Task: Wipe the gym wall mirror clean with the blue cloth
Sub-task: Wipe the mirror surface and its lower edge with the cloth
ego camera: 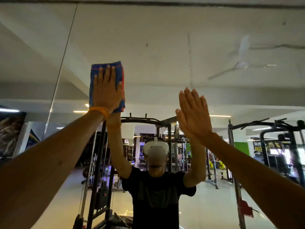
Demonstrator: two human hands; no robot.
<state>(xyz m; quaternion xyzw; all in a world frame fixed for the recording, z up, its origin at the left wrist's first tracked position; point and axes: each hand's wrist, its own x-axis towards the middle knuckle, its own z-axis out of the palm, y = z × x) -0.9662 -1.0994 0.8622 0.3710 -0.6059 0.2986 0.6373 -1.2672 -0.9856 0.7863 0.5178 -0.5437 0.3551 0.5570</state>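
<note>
The wall mirror fills the view and reflects the gym ceiling, racks and a person in a black shirt with a headset. My left hand, an orange band at its wrist, lies flat with fingers together on the folded blue cloth and presses it against the glass, high and left of centre. The cloth has red stripes along its right edge. My right hand rests flat and empty against the mirror to the right, somewhat lower, meeting its own reflection.
A vertical seam between mirror panels runs up the left side. The mirror's top edge meets the ceiling just above. Reflected in the glass are a ceiling fan and black weight racks.
</note>
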